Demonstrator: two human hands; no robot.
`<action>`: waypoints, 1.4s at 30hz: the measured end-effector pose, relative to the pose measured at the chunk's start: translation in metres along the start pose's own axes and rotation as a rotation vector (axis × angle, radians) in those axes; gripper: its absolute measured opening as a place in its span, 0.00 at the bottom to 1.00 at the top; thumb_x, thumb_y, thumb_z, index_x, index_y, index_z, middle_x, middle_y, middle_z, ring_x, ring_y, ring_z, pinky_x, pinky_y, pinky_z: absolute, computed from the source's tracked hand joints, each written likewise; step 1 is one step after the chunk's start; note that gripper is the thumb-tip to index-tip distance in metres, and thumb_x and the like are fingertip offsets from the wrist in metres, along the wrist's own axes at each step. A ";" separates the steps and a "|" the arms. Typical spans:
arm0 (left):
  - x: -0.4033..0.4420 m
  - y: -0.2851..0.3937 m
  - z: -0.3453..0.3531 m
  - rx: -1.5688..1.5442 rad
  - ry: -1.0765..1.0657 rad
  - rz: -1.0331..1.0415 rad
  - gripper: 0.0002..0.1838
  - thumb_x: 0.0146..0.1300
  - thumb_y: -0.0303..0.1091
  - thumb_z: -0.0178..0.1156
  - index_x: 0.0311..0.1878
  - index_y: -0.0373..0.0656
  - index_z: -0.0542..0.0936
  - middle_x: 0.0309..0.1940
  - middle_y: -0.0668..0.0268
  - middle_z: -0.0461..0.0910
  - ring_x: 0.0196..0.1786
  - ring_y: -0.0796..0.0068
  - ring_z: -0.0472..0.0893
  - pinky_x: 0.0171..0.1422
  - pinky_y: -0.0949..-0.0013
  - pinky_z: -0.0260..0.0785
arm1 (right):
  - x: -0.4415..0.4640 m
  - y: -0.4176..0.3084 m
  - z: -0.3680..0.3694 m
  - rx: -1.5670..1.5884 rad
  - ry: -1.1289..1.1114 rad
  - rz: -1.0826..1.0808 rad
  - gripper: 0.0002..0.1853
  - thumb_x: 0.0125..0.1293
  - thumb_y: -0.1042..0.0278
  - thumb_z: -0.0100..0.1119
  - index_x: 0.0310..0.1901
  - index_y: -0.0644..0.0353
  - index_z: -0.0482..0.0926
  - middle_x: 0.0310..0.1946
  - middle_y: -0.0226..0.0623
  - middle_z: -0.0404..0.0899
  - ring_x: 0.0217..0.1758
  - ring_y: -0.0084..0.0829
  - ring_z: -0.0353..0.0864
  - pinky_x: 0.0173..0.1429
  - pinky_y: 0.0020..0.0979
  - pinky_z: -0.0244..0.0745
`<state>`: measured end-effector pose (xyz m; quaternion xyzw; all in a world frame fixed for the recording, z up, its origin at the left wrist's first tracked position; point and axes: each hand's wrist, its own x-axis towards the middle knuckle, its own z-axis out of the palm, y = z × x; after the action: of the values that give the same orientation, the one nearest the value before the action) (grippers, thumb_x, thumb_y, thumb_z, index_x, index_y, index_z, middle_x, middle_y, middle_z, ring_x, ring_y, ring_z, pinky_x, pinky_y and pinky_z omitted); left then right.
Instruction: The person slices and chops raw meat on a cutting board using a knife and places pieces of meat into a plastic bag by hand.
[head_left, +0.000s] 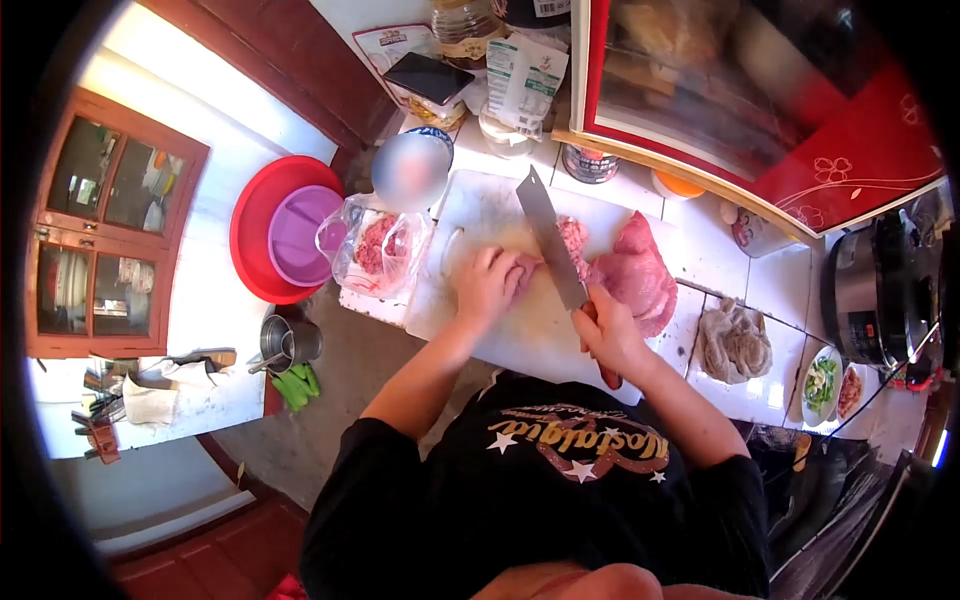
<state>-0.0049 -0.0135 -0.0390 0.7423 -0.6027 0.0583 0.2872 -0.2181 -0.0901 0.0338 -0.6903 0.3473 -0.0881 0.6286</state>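
Observation:
My right hand (612, 332) is closed round the handle of a cleaver (550, 235). Its broad blade points away from me, over the white cutting board (455, 325). On the board my left hand (486, 286) presses a piece of meat (522, 276), fingers curled over it, just left of the blade. Chopped meat (573, 236) lies along the blade's right side. Further right rests a large slab of raw pink meat (637, 278), partly past the board's edge. A clear plastic bag (345, 265) with minced meat (381, 243) in it sits at the board's left.
Behind the board stand a blue-rimmed bowl (440, 141), a jar (508, 138) and a can (590, 165). A grey rag (736, 341) lies on the tiles at right, near plates of chopped greens (821, 385) and meat (850, 392). A red-framed cabinet (840, 165) overhangs the back right.

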 end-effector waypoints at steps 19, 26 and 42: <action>-0.003 0.012 0.005 0.049 -0.023 -0.341 0.08 0.59 0.36 0.57 0.40 0.46 0.75 0.36 0.62 0.75 0.28 0.54 0.79 0.28 0.53 0.71 | -0.044 0.012 0.048 -0.501 0.092 -0.214 0.17 0.58 0.74 0.54 0.49 0.67 0.68 0.26 0.51 0.77 0.28 0.51 0.79 0.33 0.43 0.75; -0.007 0.004 0.011 0.015 -0.055 -0.264 0.13 0.56 0.34 0.58 0.45 0.49 0.77 0.36 0.63 0.75 0.28 0.55 0.79 0.27 0.54 0.71 | -0.048 0.011 0.051 -0.483 0.088 -0.185 0.17 0.57 0.74 0.54 0.48 0.69 0.68 0.27 0.54 0.76 0.27 0.53 0.79 0.32 0.45 0.75; -0.008 0.001 0.007 -0.036 -0.050 -0.211 0.09 0.53 0.33 0.60 0.38 0.45 0.76 0.33 0.59 0.75 0.28 0.57 0.79 0.28 0.56 0.71 | 0.084 -0.013 0.071 -0.648 0.152 -0.161 0.11 0.62 0.71 0.50 0.42 0.69 0.66 0.23 0.59 0.76 0.29 0.57 0.78 0.35 0.50 0.74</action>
<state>-0.0095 -0.0106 -0.0480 0.7975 -0.5293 -0.0017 0.2896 -0.1120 -0.0829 0.0054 -0.8707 0.3473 -0.0738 0.3402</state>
